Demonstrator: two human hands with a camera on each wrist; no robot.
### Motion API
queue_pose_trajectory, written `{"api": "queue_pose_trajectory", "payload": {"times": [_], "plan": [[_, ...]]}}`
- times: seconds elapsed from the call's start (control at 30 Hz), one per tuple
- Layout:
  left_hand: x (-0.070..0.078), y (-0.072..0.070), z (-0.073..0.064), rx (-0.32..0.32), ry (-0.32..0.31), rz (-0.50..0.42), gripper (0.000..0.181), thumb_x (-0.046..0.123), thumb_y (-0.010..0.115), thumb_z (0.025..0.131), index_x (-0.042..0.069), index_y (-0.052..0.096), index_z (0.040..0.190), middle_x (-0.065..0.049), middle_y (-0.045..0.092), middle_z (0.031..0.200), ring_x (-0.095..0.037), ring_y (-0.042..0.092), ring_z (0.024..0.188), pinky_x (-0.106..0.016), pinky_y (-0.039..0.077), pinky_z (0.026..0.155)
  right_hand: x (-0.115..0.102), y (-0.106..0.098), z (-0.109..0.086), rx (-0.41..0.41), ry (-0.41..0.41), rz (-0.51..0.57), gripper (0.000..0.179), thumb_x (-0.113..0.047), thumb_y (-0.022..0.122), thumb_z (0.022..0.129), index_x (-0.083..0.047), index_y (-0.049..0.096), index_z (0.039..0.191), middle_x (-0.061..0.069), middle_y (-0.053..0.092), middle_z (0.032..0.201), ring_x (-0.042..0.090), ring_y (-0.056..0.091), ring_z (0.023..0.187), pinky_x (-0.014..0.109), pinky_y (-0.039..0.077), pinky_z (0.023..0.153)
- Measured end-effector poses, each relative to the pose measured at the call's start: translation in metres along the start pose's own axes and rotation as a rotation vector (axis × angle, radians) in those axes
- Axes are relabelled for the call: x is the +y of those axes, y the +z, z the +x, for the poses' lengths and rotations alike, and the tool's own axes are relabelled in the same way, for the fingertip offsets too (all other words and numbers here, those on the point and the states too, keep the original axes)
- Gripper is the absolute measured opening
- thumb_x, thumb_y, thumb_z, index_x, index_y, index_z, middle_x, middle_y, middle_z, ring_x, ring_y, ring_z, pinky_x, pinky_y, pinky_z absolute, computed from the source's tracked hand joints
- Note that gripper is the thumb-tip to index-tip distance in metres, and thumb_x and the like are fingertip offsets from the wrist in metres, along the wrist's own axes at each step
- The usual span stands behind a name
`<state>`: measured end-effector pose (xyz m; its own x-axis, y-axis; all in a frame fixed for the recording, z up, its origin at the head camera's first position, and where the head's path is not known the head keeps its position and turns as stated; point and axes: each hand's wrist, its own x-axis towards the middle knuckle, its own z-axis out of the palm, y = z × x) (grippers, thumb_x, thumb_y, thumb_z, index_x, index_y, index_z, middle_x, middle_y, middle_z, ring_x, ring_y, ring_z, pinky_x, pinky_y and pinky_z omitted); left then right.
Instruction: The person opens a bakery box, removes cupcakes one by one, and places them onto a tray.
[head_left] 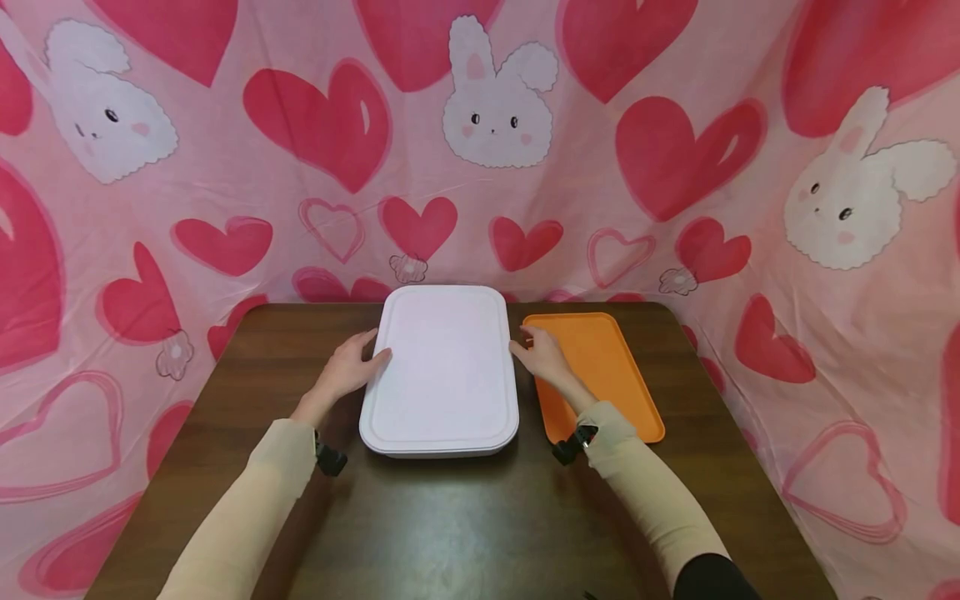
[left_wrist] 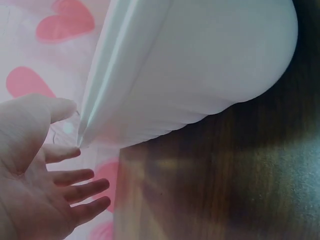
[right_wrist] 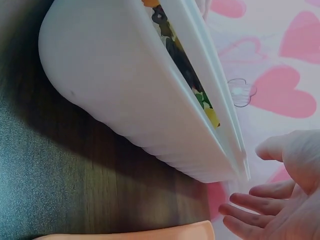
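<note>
A white plastic storage box [left_wrist: 215,55] stands on the table with a white lid [head_left: 446,367] over it. On the right side the lid sits apart from the rim, and colourful contents [right_wrist: 186,65] show through the slit. My left hand [head_left: 348,367] is at the box's left side, thumb at the lid's edge and the other fingers spread and fairly straight. At the right side, my right hand [head_left: 543,357] has its thumb close to the lid's edge and its fingers loosely extended. Neither hand is curled round the lid.
An orange tray [head_left: 600,367] lies on the brown wooden table [head_left: 442,525] right of the box, partly under my right forearm in the head view. A pink cloth [head_left: 585,192] with hearts and rabbits hangs behind and at both sides.
</note>
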<state>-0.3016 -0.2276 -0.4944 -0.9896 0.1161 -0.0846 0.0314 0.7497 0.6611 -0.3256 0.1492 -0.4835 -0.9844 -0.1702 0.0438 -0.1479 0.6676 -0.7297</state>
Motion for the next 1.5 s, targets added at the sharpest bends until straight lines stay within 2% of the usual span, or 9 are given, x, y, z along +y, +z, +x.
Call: {"api": "queue_pose_trajectory", "payload": {"times": [0.17,0.27,0.5,0.77,0.97,1.07,1.23,1.4,1.5], "plan": [[0.001,-0.002,0.003,-0.031,-0.031,-0.064,0.078,0.04,0.059,0.112,-0.004,0.031,0.17,-0.033,0.039,0.172,-0.054,0.04,0.16,-0.068,0.038,0.129,0.003,0.0,0.002,-0.014,-0.004,0.002,0.054,-0.021,0.067,0.106,0.014,0.059,0.148,0.034,0.068,0.143,0.048,0.068,0.127,0.059,0.058,0.112],[0.002,-0.004,0.004,-0.042,-0.066,-0.089,0.079,0.041,0.059,0.112,-0.005,0.032,0.169,-0.035,0.041,0.17,-0.054,0.046,0.156,-0.067,0.042,0.126,0.004,0.001,0.004,-0.019,0.005,0.004,0.051,-0.022,0.067,0.106,0.013,0.063,0.143,0.032,0.074,0.13,0.045,0.071,0.117,0.053,0.062,0.102],[0.007,-0.005,0.006,-0.027,-0.106,-0.144,0.074,0.039,0.066,0.109,-0.01,0.046,0.161,-0.037,0.066,0.144,-0.04,0.075,0.112,-0.053,0.065,0.104,0.004,0.003,0.009,-0.029,0.058,0.062,0.044,-0.022,0.069,0.107,0.013,0.07,0.134,0.028,0.078,0.108,0.047,0.078,0.092,0.025,0.06,0.065],[0.008,-0.008,0.007,-0.036,-0.12,-0.207,0.066,0.028,0.07,0.108,-0.013,0.051,0.156,-0.035,0.073,0.126,-0.021,0.075,0.083,-0.048,0.07,0.09,0.003,0.005,0.009,-0.057,0.115,0.082,0.046,-0.026,0.072,0.106,0.012,0.071,0.131,0.027,0.079,0.107,0.048,0.079,0.09,0.04,0.07,0.072],[0.006,-0.008,0.008,-0.013,-0.103,-0.203,0.062,0.023,0.073,0.105,-0.013,0.054,0.153,-0.025,0.075,0.1,-0.012,0.068,0.065,-0.044,0.07,0.076,-0.002,0.008,0.01,-0.071,0.103,0.062,0.039,-0.025,0.077,0.102,0.01,0.075,0.12,0.008,0.065,0.077,0.021,0.063,0.057,0.022,0.053,0.053],[0.008,-0.009,0.007,-0.01,-0.11,-0.23,0.061,0.02,0.074,0.105,-0.013,0.054,0.152,-0.018,0.072,0.091,-0.011,0.068,0.062,-0.045,0.071,0.074,-0.004,0.01,0.011,-0.053,0.097,0.051,0.03,-0.02,0.076,0.102,0.008,0.076,0.112,0.001,0.058,0.07,0.009,0.053,0.051,0.019,0.046,0.049],[0.011,-0.01,0.006,-0.018,-0.153,-0.275,0.061,0.019,0.073,0.105,-0.013,0.054,0.153,-0.013,0.071,0.087,-0.01,0.071,0.063,-0.048,0.071,0.076,-0.012,0.01,0.006,-0.008,0.1,0.004,0.027,-0.019,0.074,0.101,0.005,0.081,0.109,0.008,0.068,0.075,0.011,0.056,0.051,0.02,0.047,0.048],[0.013,-0.013,0.003,-0.034,-0.18,-0.305,0.061,0.018,0.073,0.105,-0.012,0.053,0.154,-0.011,0.071,0.084,-0.011,0.074,0.065,-0.048,0.071,0.076,-0.017,0.009,0.002,0.04,0.137,-0.014,0.032,-0.024,0.076,0.1,0.001,0.082,0.119,0.016,0.08,0.097,0.02,0.066,0.071,0.021,0.047,0.057],[0.014,-0.016,0.001,-0.038,-0.186,-0.315,0.061,0.017,0.073,0.105,-0.012,0.053,0.155,-0.009,0.071,0.082,-0.012,0.074,0.065,-0.051,0.071,0.079,-0.02,0.006,0.002,0.059,0.148,0.041,0.037,-0.024,0.078,0.1,0.0,0.08,0.127,0.02,0.081,0.11,0.026,0.073,0.082,0.025,0.056,0.065]]}}
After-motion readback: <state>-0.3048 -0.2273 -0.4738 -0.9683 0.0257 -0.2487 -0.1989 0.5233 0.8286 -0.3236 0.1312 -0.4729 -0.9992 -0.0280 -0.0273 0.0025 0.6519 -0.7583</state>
